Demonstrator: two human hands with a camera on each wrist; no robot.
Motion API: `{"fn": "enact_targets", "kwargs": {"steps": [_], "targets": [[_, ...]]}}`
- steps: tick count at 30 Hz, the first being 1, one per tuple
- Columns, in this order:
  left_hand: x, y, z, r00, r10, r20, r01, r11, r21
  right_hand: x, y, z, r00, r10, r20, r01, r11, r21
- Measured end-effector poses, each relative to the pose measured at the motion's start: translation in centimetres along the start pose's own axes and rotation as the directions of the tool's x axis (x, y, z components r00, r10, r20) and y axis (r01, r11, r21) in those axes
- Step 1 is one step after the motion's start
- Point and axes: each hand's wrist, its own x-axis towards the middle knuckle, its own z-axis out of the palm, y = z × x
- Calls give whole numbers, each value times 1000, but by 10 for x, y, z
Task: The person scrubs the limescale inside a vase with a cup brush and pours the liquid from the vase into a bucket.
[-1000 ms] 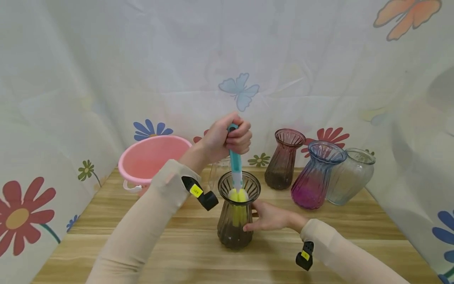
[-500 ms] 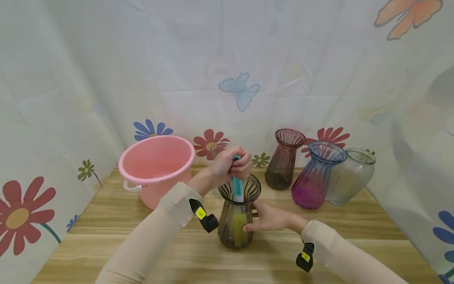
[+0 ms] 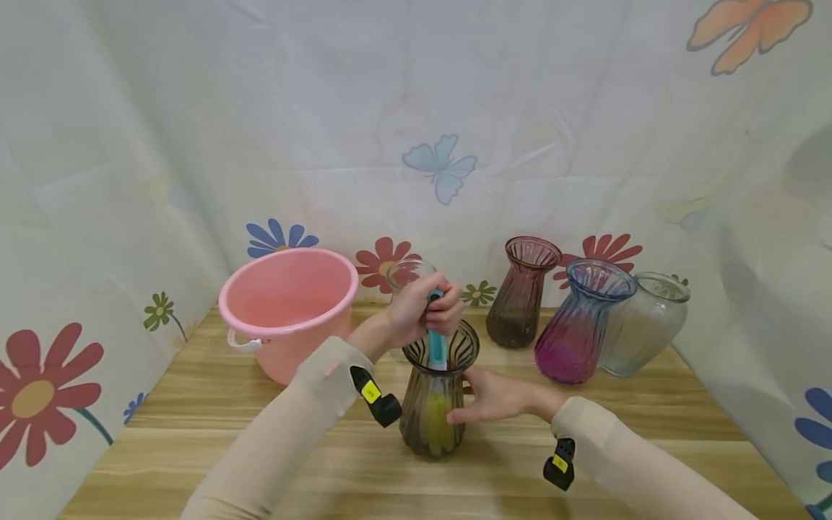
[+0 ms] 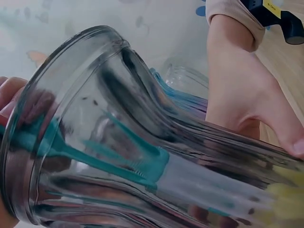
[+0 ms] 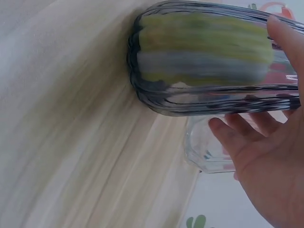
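Right in front of us, the dark ribbed vase [image 3: 414, 419] stands upright on the wooden table [image 3: 364, 480], and the right hand [image 3: 497, 396] has it gripped, thumb on one side, fingers round the other. Down inside, blurred through the glass, sits the yellow head of the teal-handled brush [image 3: 438, 348]; above the rim, the left hand [image 3: 425, 310] clenches that handle in a fist! Beyond, the pink bucket [image 3: 292, 354] on the left; over on the right, the blue-and-magenta vase [image 3: 578, 336] in front of a clear jar [image 3: 645, 336]. Farther back, a reddish vase [image 3: 520, 303], then the flowered sheet [image 3: 312, 123].
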Motion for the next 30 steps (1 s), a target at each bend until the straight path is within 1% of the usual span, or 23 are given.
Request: {"fn": "enact_targets", "kwargs": {"steps": [5, 8, 10, 12, 14, 17, 19, 22, 24, 26, 30], "targets": [[1, 0, 0, 1000, 16, -15, -16, 1000, -10, -1, -1, 1, 999, 8, -37, -8, 1000, -6], [3, 1, 1, 1000, 17, -27, -17, 1000, -18, -1, 0, 2, 998, -12, -55, 11, 1000, -19], [4, 4, 2, 1000, 12, -28, -12, 1000, -21, -1, 1, 3, 998, -24, -57, 23, 1000, -16], [5, 12, 4, 1000, 8, -30, -9, 1000, -11, 0, 3, 4, 998, -28, -61, 27, 1000, -13], [7, 24, 7, 999, 17, -33, -17, 1000, -6, 0, 4, 5, 997, -27, -69, 26, 1000, -13], [7, 47, 12, 997, 56, -51, -56, 998, 1, 1, 7, 6, 996, -21, -88, 18, 999, -32], [7, 62, 15, 993, 92, -68, -92, 996, -2, 2, 8, 7, 995, -17, -99, 13, 999, -43], [6, 78, 18, 990, 116, -83, -116, 993, 6, 1, 7, 8, 994, -16, -111, 10, 998, -57], [6, 83, 20, 990, 114, -81, -113, 994, 9, 1, 6, 9, 993, -19, -116, 12, 998, -60], [7, 83, 21, 992, 102, -78, -102, 995, 6, 0, 5, 9, 993, -22, -119, 14, 997, -70], [7, 78, 21, 991, 109, -82, -110, 994, -10, 0, 6, 10, 992, -18, -121, 9, 997, -78]]}}
